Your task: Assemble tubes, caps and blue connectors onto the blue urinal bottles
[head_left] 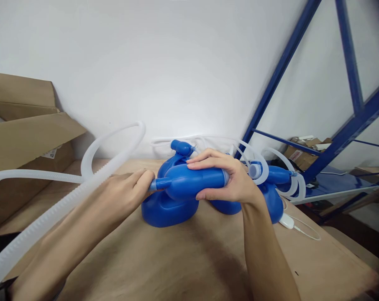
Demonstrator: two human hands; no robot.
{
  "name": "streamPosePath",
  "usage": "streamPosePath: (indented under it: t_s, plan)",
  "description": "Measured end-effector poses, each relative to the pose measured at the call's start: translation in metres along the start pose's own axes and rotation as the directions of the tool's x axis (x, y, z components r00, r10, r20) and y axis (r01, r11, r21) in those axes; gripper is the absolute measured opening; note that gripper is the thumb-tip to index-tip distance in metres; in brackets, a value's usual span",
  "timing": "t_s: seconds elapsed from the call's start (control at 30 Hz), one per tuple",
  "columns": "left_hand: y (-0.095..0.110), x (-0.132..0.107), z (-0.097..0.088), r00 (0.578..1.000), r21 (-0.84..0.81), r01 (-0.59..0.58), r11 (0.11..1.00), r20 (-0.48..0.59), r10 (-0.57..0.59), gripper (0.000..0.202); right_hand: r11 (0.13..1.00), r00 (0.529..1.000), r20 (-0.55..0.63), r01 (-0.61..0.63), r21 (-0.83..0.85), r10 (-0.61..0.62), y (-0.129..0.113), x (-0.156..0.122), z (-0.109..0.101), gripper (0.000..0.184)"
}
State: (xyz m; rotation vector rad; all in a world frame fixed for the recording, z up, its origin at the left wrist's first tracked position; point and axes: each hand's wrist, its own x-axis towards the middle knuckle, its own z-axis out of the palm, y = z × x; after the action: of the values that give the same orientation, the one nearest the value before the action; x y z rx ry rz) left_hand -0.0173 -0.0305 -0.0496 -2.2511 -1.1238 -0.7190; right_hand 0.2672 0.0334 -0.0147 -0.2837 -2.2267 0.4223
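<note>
A blue plastic bottle-like piece (195, 180) lies level between my hands, with a narrow spout at its left and a pale blue cap at its right end. My right hand (230, 175) is wrapped around the wide body near the capped end. At the spout, my left hand (134, 186) closes on a light blue connector (152, 184); part of it is hidden by my fingers. Below and behind is a blue plastic vessel (169, 211) on the table. A translucent ribbed hose (51, 211) loops across my left forearm; whether it joins the connector cannot be made out.
More blue vessels (272, 200) with coiled hoses (299, 188) stand to the right. A white plastic piece with a thin cord (286, 221) lies beside them. At left is an open cardboard box (29, 138). A blue metal rack (280, 71) rises at right against the white wall.
</note>
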Motion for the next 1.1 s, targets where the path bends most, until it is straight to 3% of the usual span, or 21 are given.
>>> streamPosePath:
  t_s: [0.13,0.23,0.4,0.57,0.63,0.8,0.93,1.1]
  plan:
    - [0.006,0.008,-0.001,0.990,0.258,-0.130,0.958,-0.016,0.138,0.039,0.999,0.999,0.029,-0.041,-0.001,0.041,-0.001,0.000,-0.001,0.047]
    - [0.009,0.011,-0.003,0.992,0.289,-0.114,0.951,-0.016,0.123,0.037,0.999,0.998,0.039,-0.047,-0.002,0.047,-0.002,0.001,0.000,0.046]
    - [0.008,0.005,0.002,1.000,0.099,0.013,0.995,-0.001,-0.013,0.032,0.998,0.998,0.034,-0.057,0.001,0.057,-0.002,0.003,0.006,0.047]
    - [0.001,0.002,0.010,0.993,0.082,-0.101,0.992,-0.051,0.105,0.029,1.000,0.998,0.062,-0.005,0.004,0.005,0.002,0.001,0.006,0.052]
    - [-0.001,0.004,0.006,0.992,-0.021,-0.116,0.993,-0.049,0.115,0.027,1.000,0.998,0.054,0.026,-0.001,-0.026,0.003,0.000,0.002,0.053]
    - [-0.008,0.005,-0.011,0.999,-0.328,-0.007,0.945,0.047,0.024,0.025,0.998,0.999,0.005,0.042,-0.052,-0.042,0.005,-0.004,-0.009,0.053]
    - [-0.009,0.003,-0.011,0.999,-0.351,-0.043,0.935,-0.002,0.045,0.027,0.999,1.000,-0.010,0.029,-0.015,-0.029,0.009,-0.006,-0.011,0.050]
    - [0.001,0.002,0.003,0.999,-0.378,-0.052,0.924,-0.030,0.044,0.024,1.000,1.000,0.015,-0.001,0.022,0.001,0.012,-0.008,-0.012,0.048]
